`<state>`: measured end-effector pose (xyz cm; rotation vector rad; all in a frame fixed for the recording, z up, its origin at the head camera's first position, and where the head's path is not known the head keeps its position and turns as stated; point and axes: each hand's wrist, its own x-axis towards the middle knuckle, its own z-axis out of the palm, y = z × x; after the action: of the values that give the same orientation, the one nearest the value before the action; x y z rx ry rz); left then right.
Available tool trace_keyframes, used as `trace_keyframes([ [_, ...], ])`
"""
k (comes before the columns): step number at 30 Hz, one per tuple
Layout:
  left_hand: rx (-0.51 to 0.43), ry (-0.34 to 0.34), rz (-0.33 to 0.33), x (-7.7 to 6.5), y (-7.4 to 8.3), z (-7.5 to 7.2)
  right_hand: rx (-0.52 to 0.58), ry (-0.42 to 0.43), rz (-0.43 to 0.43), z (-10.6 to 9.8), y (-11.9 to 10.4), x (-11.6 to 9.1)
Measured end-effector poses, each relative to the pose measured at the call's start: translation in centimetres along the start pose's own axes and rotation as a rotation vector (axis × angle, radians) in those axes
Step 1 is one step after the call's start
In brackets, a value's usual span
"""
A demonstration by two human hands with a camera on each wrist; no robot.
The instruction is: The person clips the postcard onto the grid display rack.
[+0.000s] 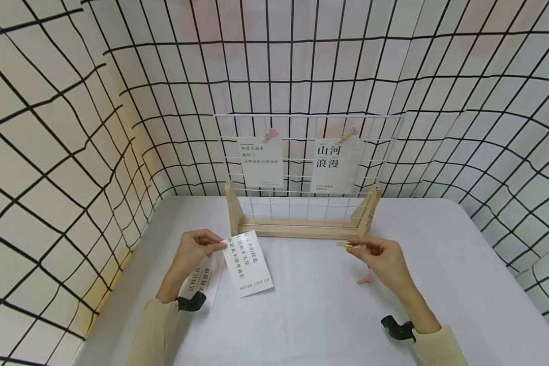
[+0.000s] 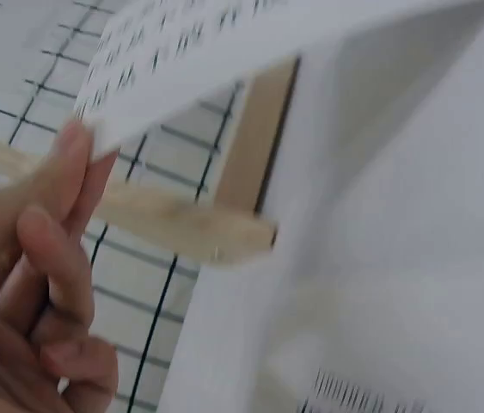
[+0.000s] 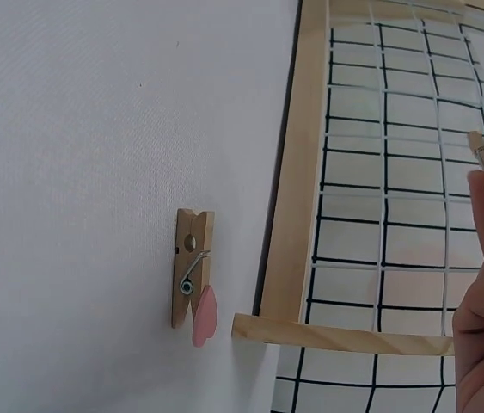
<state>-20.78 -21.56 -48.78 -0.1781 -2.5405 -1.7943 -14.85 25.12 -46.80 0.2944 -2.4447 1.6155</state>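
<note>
My left hand (image 1: 195,252) pinches a corner of a white printed card (image 1: 248,265) that reads NEVER GIVE UP along its lower edge. Below that hand, a second printed card (image 1: 212,284) lies on the table, partly covered by the hand and the held card. Between thumb and fingers, my right hand (image 1: 380,258) holds a small wooden clothespin (image 3: 480,151) with a yellow decoration. Another clothespin (image 3: 192,267), bearing a pink heart, lies on the table near the right hand. In the left wrist view, the thumb and fingers (image 2: 71,163) grip the card's edge.
A white wire grid rack (image 1: 302,206) on a wooden base (image 1: 297,233) stands at the table's back. Two cards, one on the left (image 1: 262,170) and one on the right (image 1: 331,173), hang from it by clothespins. Black-lined white curtains (image 1: 293,66) surround the white table (image 1: 320,315).
</note>
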Motion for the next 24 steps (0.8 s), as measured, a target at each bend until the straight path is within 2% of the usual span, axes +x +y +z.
trace_keyframes([
  [4,-0.197,0.076,-0.078,0.3,0.2,1.0,-0.003,-0.002,-0.07,0.2,0.4,0.3],
  [9,-0.304,0.146,-0.142,0.4,0.5,2.6,0.028,-0.002,-0.115,0.3,0.6,0.4],
  [14,-0.36,0.222,-0.136,0.4,1.2,3.7,0.012,0.01,-0.118,0.3,0.2,0.5],
  [19,-0.443,0.289,-0.098,0.7,2.2,4.9,-0.031,0.054,-0.105,0.8,-0.6,1.2],
  [24,-0.545,0.344,-0.1,1.1,2.3,6.3,-0.026,0.033,-0.081,2.0,-1.4,2.0],
])
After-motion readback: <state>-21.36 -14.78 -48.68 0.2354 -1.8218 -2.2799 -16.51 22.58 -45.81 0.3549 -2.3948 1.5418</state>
